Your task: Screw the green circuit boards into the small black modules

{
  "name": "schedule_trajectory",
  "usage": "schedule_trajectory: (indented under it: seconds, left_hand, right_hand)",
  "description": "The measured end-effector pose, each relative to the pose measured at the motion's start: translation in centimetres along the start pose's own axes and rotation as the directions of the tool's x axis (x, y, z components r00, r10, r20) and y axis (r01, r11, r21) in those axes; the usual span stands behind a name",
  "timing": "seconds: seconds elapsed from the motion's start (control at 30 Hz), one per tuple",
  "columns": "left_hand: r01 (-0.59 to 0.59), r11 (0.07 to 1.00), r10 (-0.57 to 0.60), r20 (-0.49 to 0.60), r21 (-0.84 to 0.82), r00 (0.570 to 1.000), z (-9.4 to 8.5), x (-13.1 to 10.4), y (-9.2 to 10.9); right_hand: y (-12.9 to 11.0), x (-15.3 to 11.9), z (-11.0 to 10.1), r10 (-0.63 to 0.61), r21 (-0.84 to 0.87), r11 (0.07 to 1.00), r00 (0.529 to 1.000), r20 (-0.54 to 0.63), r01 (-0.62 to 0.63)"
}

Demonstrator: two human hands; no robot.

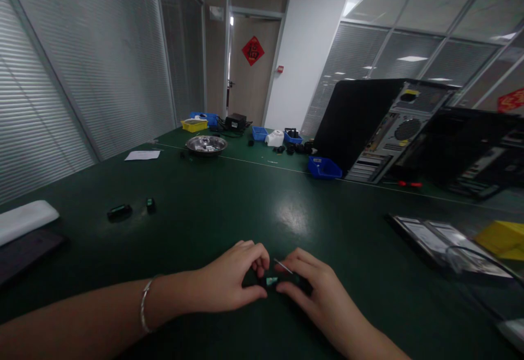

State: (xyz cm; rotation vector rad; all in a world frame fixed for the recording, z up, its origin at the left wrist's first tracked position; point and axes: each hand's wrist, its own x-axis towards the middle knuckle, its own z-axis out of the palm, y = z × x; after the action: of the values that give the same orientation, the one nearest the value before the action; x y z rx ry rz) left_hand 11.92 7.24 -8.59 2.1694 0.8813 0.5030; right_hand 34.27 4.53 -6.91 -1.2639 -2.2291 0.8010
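Low over the near middle of the table, my left hand [235, 278] and my right hand [315, 286] come close together. Between their fingertips is a small dark piece with a green face [271, 281]. My left fingers and thumb curl round its left end. The right thumb and fingers close at its other side. A thin metal rod [283, 265] sticks out from my right fingers, angled up to the left; its other end is hidden in the hand. Two similar small black pieces with green faces, a longer one [119, 212] and a shorter one [150, 205], lie at left.
A steel bowl [206, 145] with small parts stands farther back on the green table [229, 201]. Blue bin [324, 167] and computer tower [368, 128] stand right. Hard drives [446, 240], a cable and a yellow box [501, 238] lie near right. Paper [142, 155] lies left.
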Motion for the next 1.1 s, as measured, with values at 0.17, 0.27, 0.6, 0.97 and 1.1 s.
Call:
schedule_trajectory:
  seconds: [0.17, 0.27, 0.6, 0.97, 1.1]
  left_hand:
    - [-0.011, 1.000, 0.011, 0.008, 0.002, 1.000, -0.1, -0.1, 0.1]
    - [-0.014, 1.000, 0.014, -0.001, 0.020, 1.000, 0.0, -0.1, 0.1]
    - [-0.064, 0.994, 0.064, 0.001, 0.093, 0.998, 0.0, -0.2, 0.8]
    - [0.195, 0.904, -0.133, -0.183, 0.380, 0.974, -4.1, -3.2, -2.4]
    - [0.370, 0.825, -0.226, -0.351, 0.427, 0.909, -8.9, -5.4, -5.8]
  right_hand:
    - [0.5, -0.5, 0.0, -0.066, -0.005, 0.998, 0.998, 0.021, 0.066]
    - [0.7, -0.7, 0.2, -0.099, -0.030, 0.994, 0.993, 0.058, 0.101]
    - [0.1, -1.4, -0.4, -0.143, 0.070, 0.988, 0.982, 0.121, 0.135]
    - [1.0, -1.8, 0.0, -0.141, 0.084, 0.987, 0.989, 0.051, 0.137]
    - [1.4, -2.0, 0.0, -0.166, 0.089, 0.983, 0.983, 0.072, 0.160]
